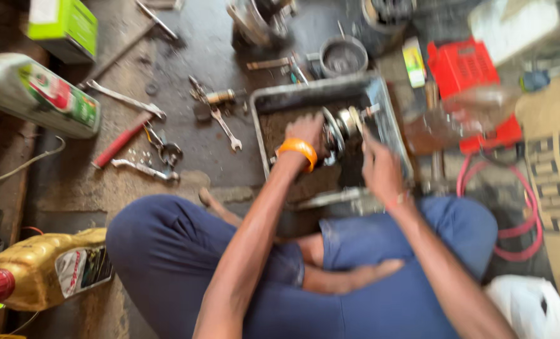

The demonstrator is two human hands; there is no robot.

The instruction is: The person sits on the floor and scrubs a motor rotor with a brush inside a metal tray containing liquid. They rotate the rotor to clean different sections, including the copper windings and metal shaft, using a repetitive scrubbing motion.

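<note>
In the head view, blurred by motion, the left hand (306,130) is curled around the near-left side of a round metal engine part (341,125), fingers closed on its disc-shaped end; an orange wristband (297,150) sits just below the hand. The right hand (380,169) is loosely curled near the right of the part; whether its fingers touch the part or grip anything cannot be told through the blur. The part sits inside a grey metal tray (390,119) on the floor, its long axis running left to right, the narrower shaft end pointing right and slightly far. It lies between the two hands, against the left fingers and just far-left of the right hand. Wrenches (226,129) lie scattered left of the tray.
</note>
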